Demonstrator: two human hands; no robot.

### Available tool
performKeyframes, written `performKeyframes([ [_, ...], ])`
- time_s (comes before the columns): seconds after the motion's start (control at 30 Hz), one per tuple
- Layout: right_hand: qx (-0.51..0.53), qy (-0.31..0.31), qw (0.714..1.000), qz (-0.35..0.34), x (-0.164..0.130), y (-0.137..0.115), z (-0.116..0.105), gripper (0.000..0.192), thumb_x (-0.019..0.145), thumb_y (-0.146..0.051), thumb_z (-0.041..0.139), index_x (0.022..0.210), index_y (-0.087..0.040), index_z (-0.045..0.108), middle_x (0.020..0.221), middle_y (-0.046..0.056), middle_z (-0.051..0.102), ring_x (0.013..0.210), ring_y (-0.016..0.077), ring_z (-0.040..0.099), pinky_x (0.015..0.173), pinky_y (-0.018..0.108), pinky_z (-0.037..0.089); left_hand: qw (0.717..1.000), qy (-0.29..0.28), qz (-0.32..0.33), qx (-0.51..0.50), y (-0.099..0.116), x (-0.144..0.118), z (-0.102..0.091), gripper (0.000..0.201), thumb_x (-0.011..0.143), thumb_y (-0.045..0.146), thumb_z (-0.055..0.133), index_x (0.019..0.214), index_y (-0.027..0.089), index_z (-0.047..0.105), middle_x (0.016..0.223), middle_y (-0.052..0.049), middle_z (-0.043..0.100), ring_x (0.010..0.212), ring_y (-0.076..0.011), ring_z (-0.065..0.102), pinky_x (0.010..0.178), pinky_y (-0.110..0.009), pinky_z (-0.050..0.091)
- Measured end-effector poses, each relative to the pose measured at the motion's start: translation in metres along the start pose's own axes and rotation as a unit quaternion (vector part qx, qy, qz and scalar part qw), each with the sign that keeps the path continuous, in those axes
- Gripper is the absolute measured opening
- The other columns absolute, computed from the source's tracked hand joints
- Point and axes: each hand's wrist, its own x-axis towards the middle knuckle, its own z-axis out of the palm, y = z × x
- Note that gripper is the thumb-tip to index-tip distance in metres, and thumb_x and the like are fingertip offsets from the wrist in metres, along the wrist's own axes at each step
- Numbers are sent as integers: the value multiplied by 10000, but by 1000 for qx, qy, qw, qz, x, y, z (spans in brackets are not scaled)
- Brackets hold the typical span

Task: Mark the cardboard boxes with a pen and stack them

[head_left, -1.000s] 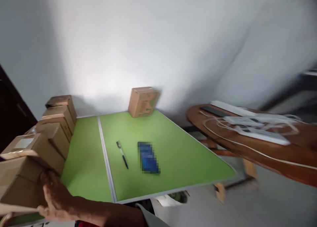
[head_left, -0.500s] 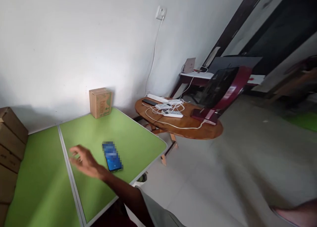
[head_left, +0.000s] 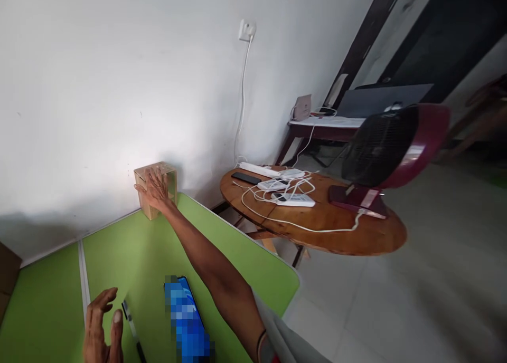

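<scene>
A small cardboard box (head_left: 171, 179) stands at the back edge of the green table (head_left: 130, 257), against the white wall. My right hand (head_left: 154, 190) reaches across the table and lies on the box's front, fingers over its top edge. My left hand (head_left: 101, 334) hovers low at the near left, fingers apart, holding nothing. Beside it on the table are a black pen (head_left: 132, 332) and a blue phone (head_left: 187, 321), which sits under my right forearm.
A round wooden table (head_left: 352, 233) on the right carries power strips with white cables (head_left: 285, 188) and a dark red fan (head_left: 392, 141). A corner of another cardboard box (head_left: 6, 270) shows at the left edge. Grey floor lies to the right.
My view has swung right, away from the stacked boxes at the left. My right hand has crossed the table from the stack to the small box at the back. My left hand has come into view.
</scene>
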Motion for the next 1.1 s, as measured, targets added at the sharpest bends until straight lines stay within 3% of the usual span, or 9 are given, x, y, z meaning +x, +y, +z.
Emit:
performKeyframes([
  [0.17,-24,-16,1000,-4,8,21,19,819,1183,-609,584,1803,-96,434,1915,209,317,1819,447,166,1438,746,26,993,-48,-68,-84,17,52,32,588,1022,786,611,1297,285,748,1385,-146,741,1300,-410,713,1060,-598,617],
  [0.33,101,82,991,-34,-34,61,19,726,1126,-658,653,1677,-186,630,1823,175,524,1749,409,355,1442,693,173,960,-103,-177,-191,31,113,85,904,868,977,622,1387,239,680,1526,-213,683,1421,-438,669,1254,-648,503],
  [0.4,253,170,952,36,-51,92,7,681,1103,-685,637,1603,-227,693,1751,155,608,1700,370,435,1425,623,279,938,-135,-225,-225,35,137,109,1007,896,977,564,1556,217,576,1612,-260,624,1435,-446,680,1222,-626,543],
  [0.5,439,263,834,206,-67,141,-16,778,1075,-796,516,1647,-280,631,1788,145,551,1719,349,408,1358,598,407,898,-171,-301,-271,45,167,142,1096,951,962,474,1784,269,318,1821,-279,413,1575,-469,592,1202,-593,571],
  [0.6,493,209,804,258,-72,170,-29,879,1020,-932,430,1532,-275,710,1619,168,705,1584,384,591,1211,619,562,856,-200,-367,-303,61,191,173,1171,914,1015,464,1845,354,201,1929,-242,220,1689,-525,443,1177,-634,583],
  [0.73,534,117,799,250,-87,169,-24,843,889,-1014,600,1181,-264,849,1272,126,882,1353,387,760,1163,596,610,793,-242,-431,-356,79,211,204,1168,863,1073,458,1713,274,515,1751,-252,548,1589,-502,576,1113,-637,625],
  [0.87,552,95,799,217,-120,148,-21,824,858,-986,704,1228,-267,859,1317,82,883,1434,330,724,1289,532,521,744,-264,-462,-404,78,211,191,905,873,934,652,1435,228,717,1364,-224,809,1331,-477,757,1033,-647,658],
  [0.97,549,86,811,182,-149,124,-33,795,886,-940,744,1264,-253,871,1362,91,867,1456,335,700,1302,516,501,715,-268,-467,-447,63,194,149,725,881,830,699,1273,224,757,1166,-185,852,1223,-478,797,1000,-678,661],
  [1.1,559,48,820,115,-184,78,-60,775,975,-932,651,1274,-260,894,1446,132,826,1409,378,703,1058,504,637,679,-256,-440,-529,35,146,76,569,850,718,796,1149,234,774,1037,-138,859,1155,-457,820,1006,-666,668],
])
